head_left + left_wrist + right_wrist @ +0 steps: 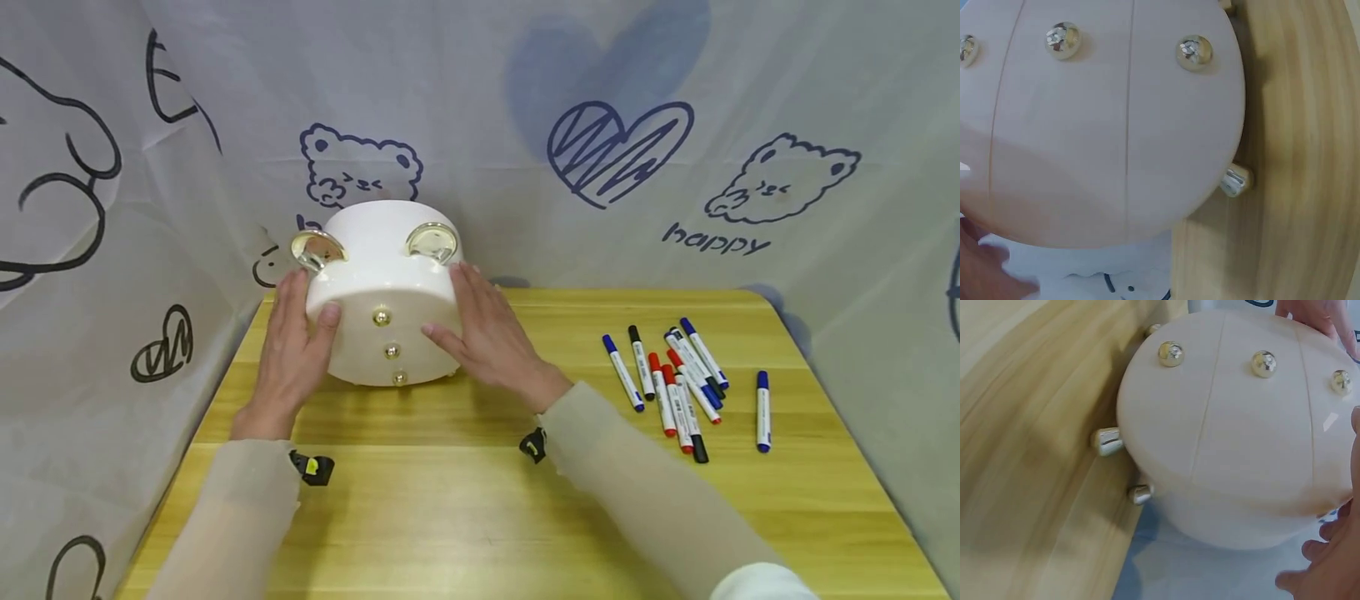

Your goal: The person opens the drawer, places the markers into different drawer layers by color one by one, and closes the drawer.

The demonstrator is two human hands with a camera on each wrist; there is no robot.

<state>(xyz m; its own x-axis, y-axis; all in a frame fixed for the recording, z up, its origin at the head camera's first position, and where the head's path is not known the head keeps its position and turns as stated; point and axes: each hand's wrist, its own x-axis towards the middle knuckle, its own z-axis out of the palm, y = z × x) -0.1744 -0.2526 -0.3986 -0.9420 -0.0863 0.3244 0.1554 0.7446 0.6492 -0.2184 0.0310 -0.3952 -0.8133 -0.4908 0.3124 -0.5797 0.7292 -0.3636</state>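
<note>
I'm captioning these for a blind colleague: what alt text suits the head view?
A person's left hand and right hand are at the sides of a white rounded box with gold knobs and gold ears, on a wooden table. Loose markers lie on the right; cartoon-printed fabric hangs behind.

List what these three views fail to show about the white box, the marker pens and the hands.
- Head view: the back of the white gold-eared box, hidden by its own body.
- All views: whatever may be inside it, hidden by its knobbed front.
- Head view: the print on the marker pens, too small to read.
- Left wrist view: most of the left hand, cut off at the lower-left corner.
- Right wrist view: part of the right hand, cut off by the right edge.
</note>
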